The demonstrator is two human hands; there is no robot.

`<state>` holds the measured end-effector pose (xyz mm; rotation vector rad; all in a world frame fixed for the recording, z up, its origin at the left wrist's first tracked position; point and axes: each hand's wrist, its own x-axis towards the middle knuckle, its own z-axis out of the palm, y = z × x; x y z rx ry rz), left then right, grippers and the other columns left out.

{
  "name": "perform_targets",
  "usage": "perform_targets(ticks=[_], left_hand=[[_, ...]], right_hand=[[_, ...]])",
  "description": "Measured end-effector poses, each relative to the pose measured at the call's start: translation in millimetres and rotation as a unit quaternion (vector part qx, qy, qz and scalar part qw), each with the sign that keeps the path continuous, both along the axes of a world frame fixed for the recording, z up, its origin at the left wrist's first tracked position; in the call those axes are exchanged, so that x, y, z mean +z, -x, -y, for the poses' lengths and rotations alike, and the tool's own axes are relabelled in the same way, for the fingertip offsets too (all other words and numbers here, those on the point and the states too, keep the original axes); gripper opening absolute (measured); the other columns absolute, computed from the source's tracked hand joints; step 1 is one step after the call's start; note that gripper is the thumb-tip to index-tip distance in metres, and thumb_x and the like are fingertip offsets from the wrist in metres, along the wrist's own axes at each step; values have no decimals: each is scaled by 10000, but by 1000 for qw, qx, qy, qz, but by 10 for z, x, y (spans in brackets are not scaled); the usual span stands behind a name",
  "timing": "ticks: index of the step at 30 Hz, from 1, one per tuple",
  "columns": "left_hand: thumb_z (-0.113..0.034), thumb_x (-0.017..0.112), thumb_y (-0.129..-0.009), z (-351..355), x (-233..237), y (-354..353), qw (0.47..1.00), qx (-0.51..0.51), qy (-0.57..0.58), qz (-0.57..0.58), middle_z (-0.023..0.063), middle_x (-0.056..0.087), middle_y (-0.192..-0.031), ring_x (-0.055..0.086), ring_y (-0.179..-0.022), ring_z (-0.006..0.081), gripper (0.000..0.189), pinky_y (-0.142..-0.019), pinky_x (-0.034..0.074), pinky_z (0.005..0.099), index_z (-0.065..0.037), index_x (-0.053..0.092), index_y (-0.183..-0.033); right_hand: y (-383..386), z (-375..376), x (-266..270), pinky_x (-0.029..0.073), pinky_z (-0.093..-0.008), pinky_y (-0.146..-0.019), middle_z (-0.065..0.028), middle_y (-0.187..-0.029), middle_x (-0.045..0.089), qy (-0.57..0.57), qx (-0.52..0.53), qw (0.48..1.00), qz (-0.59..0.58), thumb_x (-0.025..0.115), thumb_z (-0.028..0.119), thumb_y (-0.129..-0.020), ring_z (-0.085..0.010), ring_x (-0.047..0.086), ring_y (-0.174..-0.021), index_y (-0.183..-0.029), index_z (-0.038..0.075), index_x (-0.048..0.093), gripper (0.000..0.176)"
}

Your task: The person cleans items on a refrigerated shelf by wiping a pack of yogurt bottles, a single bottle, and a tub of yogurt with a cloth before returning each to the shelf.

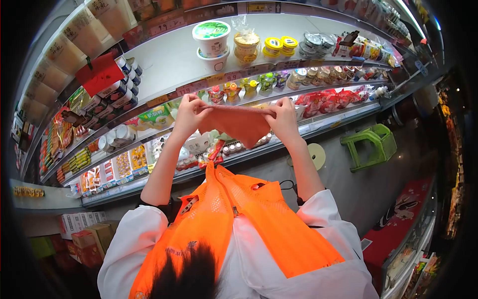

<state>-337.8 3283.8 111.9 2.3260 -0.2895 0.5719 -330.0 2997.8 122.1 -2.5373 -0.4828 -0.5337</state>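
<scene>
A reddish-brown cloth is stretched between my two hands at chest height, in front of a refrigerated shelf. My left hand pinches its left upper corner. At the opposite corner, my right hand grips the edge between thumb and fingers. The cloth's lower part hangs loose. Behind and above it stand two stacked white tubs with a green lid, a bagged yellow-lidded jar and small yellow-lidded cups, all on the upper shelf.
Lower shelves hold pouches, red packs and bottles. Dark cans stand at the left beside a red card. A green stool is on the floor to the right. Cardboard boxes are stacked at lower left.
</scene>
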Motion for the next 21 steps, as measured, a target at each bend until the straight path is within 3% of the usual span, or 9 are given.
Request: perform_targets(ticks=[1,4,5,6,9,10,14,19,21], left_hand=[[-144,671,-821,99,76,-14,999,-36,15,20,26,596,-806,559,-785,113,158,-731,456,252,-7,607,-866],[-224,625,-869,445,527,27,940,-51,238,-240,83,597,-801,588,-834,168,243,-779,473,314,0,580,-951],[-276,558,-917,474,413,-109,978,-60,130,-154,59,594,-791,563,-809,99,276,-729,472,268,-12,550,-996],[-281,549,-922,555,515,-154,967,-61,163,-187,52,595,-807,557,-807,89,272,-723,468,258,-18,554,-995],[-289,530,-934,972,859,-281,909,-89,302,-272,37,596,-857,542,-804,72,267,-716,461,241,-33,562,-1002],[-288,528,-935,1096,918,-344,874,-114,372,-291,37,595,-875,541,-806,76,267,-720,462,246,-34,563,-1010],[-291,527,-938,1340,816,-662,819,-123,449,-336,34,588,-938,538,-834,86,280,-736,466,261,-35,564,-1042],[-296,588,-902,1070,407,-817,884,-24,325,-335,6,590,-896,536,-791,76,292,-666,465,232,-43,568,-1047],[-340,687,-807,875,195,-936,927,60,280,-244,125,583,-1079,577,-924,203,544,-816,473,327,2,484,-1179]], right_hand=[[-31,114,100,475,-334,-768,-120,-979,605,45,-2,995,89,658,135,-736,-255,609,-854,-821,21,695,147],[-194,481,411,475,-319,-742,-104,-960,621,-143,174,957,-181,674,166,-741,-212,613,-849,-846,4,687,194],[-303,608,465,474,-305,-731,-91,-961,643,-203,206,906,-308,695,182,-745,-178,614,-866,-853,2,682,211],[-366,728,604,460,-302,-814,-85,-1078,628,-194,232,873,-383,605,157,-821,-134,596,-923,-940,-29,664,229],[-573,962,227,481,-313,-802,-99,-995,653,-646,333,548,-413,579,215,-842,-207,621,-919,-1039,-43,625,328],[-543,894,117,483,-319,-796,-102,-995,650,-698,317,515,-382,579,216,-842,-213,621,-914,-1042,-40,622,328],[-73,545,-253,490,-343,-773,-115,-995,640,-674,192,620,-354,579,219,-840,-240,623,-897,-1054,-25,608,326],[393,497,-191,499,-373,-744,-130,-995,628,-359,178,852,-337,580,223,-837,-273,626,-875,-1068,-8,592,327],[383,528,28,503,-385,-732,-136,-995,623,-220,173,914,-293,580,225,-836,-287,627,-866,-1074,-1,585,327]])
